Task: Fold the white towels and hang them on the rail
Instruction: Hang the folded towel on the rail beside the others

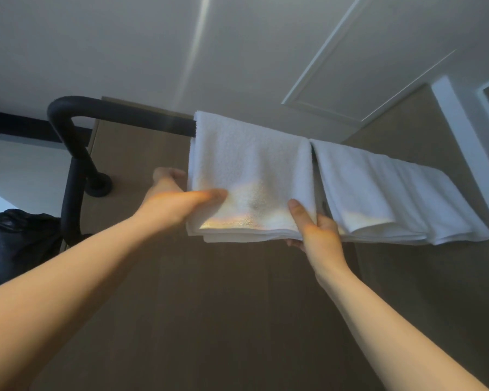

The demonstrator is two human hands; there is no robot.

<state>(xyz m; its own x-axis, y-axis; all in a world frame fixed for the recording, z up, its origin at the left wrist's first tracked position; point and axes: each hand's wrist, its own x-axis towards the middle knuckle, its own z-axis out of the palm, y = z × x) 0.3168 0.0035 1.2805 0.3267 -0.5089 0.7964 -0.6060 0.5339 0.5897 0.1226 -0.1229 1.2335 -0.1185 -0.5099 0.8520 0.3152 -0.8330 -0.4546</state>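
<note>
Obscured: the right stretch of the black rail (119, 111) is running hidden under the near towel (251, 170) and the far towels (378, 193). The count of the far towels is not resolving from the folds. The fingertips of the left hand (175, 201) are lying hidden behind the near towel's left edge. The fingers of the right hand (319, 232) are lying hidden beneath its lower right corner. The dark bag (12, 244), middle left, is being cut by the frame edge. Both forearms are running off the bottom.

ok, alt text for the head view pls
A person's left hand and right hand grip the bottom corners of a folded white towel draped over a black rail. A neighbouring towel hangs just to its right, against a brown wall.
</note>
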